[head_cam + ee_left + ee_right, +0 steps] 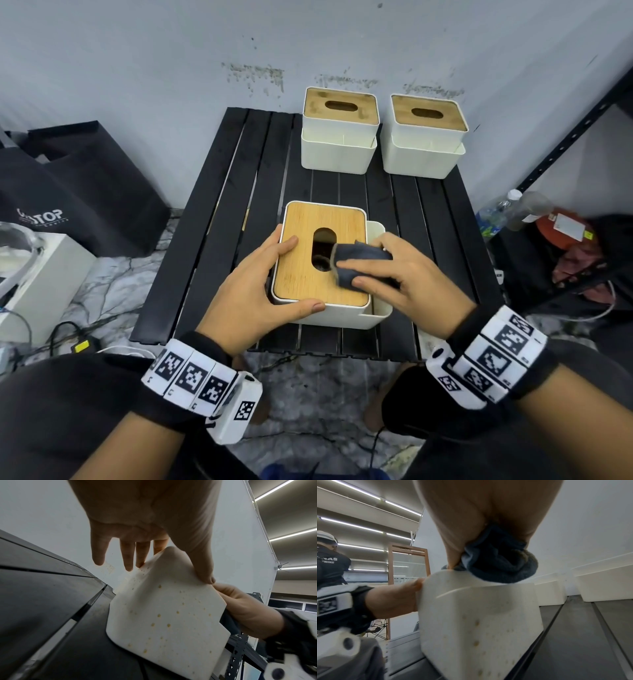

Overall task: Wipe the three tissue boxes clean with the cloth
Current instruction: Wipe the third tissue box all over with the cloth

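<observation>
Left of near box: bare tabletop (219,212) slats, open passage.
Back right: two tissue boxes (339,132) (424,137) side by side against the wall, narrow gap between.
Middle: clear strip between near box (320,260) and back pair.
Right edge: metal shelf frame (579,126) close by.

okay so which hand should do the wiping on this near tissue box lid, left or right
Right. The right hand already grips the cloth on the near tissue box's bamboo lid, beside the slot. The left hand holds the box's left edge, so it likely serves best steadying it.
</observation>
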